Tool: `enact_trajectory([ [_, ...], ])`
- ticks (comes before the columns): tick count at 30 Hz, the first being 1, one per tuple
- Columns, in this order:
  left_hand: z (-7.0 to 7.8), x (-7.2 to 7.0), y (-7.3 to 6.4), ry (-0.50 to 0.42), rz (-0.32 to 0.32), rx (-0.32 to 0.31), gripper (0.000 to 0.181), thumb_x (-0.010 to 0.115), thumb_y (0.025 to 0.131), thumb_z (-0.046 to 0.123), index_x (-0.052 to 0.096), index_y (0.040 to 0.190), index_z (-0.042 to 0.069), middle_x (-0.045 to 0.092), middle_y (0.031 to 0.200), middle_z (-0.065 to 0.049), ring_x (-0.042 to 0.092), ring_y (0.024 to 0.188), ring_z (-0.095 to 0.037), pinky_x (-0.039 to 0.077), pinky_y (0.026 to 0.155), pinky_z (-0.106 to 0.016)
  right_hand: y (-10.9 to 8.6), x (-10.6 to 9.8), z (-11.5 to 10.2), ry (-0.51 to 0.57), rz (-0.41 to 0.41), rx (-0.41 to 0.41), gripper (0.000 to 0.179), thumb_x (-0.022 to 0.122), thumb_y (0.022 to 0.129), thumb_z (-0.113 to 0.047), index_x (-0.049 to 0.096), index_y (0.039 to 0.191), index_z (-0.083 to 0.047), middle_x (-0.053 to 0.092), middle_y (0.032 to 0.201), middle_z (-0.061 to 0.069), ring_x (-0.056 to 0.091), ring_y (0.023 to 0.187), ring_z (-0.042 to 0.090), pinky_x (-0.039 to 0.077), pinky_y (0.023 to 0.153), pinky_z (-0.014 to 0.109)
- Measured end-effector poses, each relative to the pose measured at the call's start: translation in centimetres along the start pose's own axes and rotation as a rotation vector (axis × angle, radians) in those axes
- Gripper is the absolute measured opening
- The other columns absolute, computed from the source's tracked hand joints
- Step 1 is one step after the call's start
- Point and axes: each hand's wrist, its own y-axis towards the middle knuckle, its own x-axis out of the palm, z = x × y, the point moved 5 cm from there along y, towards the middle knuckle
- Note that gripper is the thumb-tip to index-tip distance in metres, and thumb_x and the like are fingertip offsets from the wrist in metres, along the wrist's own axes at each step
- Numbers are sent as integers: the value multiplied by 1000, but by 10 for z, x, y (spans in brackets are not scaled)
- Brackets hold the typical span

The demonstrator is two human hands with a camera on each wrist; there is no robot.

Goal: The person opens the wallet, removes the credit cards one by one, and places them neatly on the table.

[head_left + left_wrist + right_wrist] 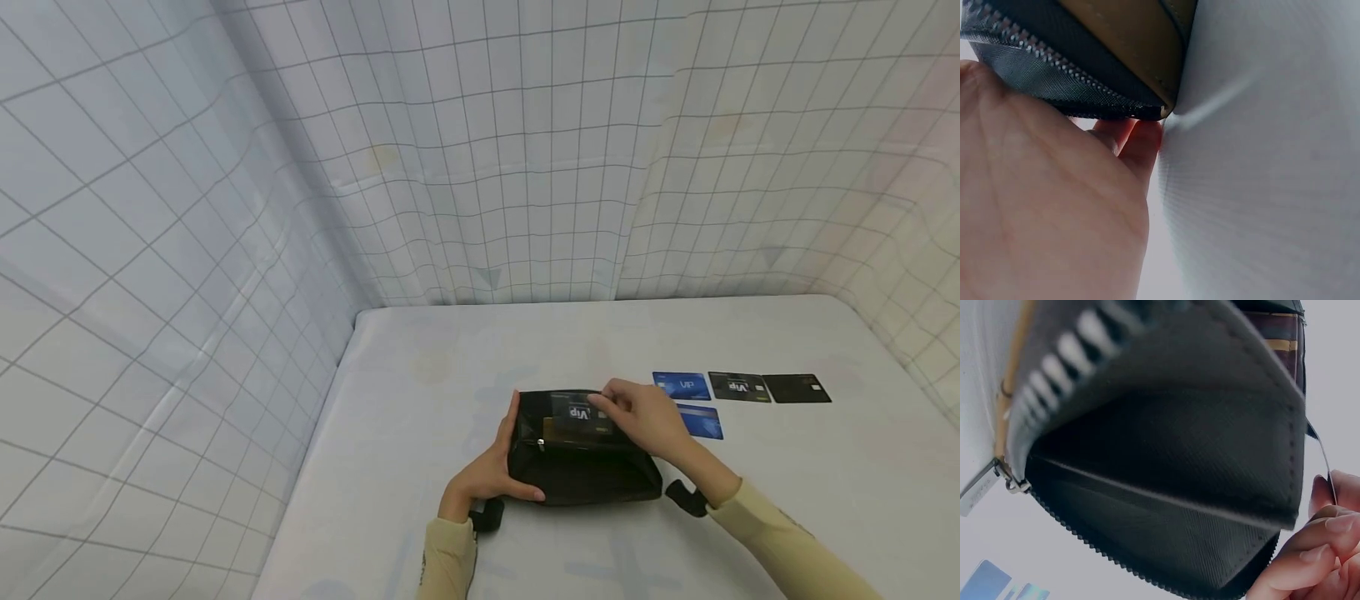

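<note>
A black zip wallet [592,479] stands spread open on the white table, with a thick zip along its edge in the left wrist view. My left hand [491,471] grips its left end, thumb along the near side and fingers at the far corner. A dark card marked "Vip" [573,411] lies against the wallet's inner far panel. My right hand [640,414] pinches the card's upper right edge between thumb and fingers. In the right wrist view, the thin card [1324,455] shows edge-on at the fingertips, beside the wallet's open pocket [1166,444].
Right of the wallet lie a blue VIP card [681,385], a black Vip card [738,387], a plain black card [797,388] and a second blue card [701,422], partly behind my right hand. A grid-patterned white curtain [525,167] surrounds the table [375,467].
</note>
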Motion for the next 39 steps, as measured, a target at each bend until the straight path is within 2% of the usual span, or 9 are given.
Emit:
enact_trajectory([
  [8,-1,1,-1,5,5,-13,134,85,63,39,-22,144,37,-18,152,13,-7,142,-24,18,104,-63,-4,-9,3,54,-2,-5,20,56,91,-39,59,77,-26,40,52,-11,32,40,5,27,41,22],
  [13,-2,0,0,29,10,-11,134,85,63,39,-21,145,33,-20,152,14,-7,142,-22,18,104,-63,-6,-17,6,81,-7,4,17,57,92,-38,61,80,-27,42,55,-11,36,43,6,30,43,23],
  [20,-2,0,0,37,3,-10,134,84,63,41,-22,145,33,-22,151,15,-8,142,-22,18,104,-62,-9,-27,20,168,-24,23,16,56,93,-34,61,79,-27,46,61,-6,35,48,8,31,46,25],
  [24,-2,0,0,51,-1,-11,134,83,63,44,-22,145,30,-22,151,15,-9,141,-22,18,105,-62,-11,-33,28,220,-27,55,17,57,92,-35,63,79,-27,46,61,-4,36,48,10,33,46,26],
  [28,-2,0,1,53,-5,-10,134,83,64,43,-22,145,29,-22,151,14,-10,141,-24,18,104,-63,-13,-37,34,236,-21,74,18,57,93,-33,62,78,-24,43,61,-3,37,47,10,34,46,27],
  [34,-2,0,1,45,-1,-7,133,83,64,43,-22,144,33,-22,151,14,-10,141,-25,19,104,-63,-18,-45,47,244,-16,110,17,56,93,-26,61,81,-15,41,63,-2,37,54,12,32,50,28],
  [39,-2,0,1,44,0,1,133,83,64,41,-23,144,35,-22,151,13,-10,141,-24,18,104,-63,-23,-55,58,255,-27,158,24,55,94,-34,61,82,-14,41,63,0,40,57,14,34,50,29],
])
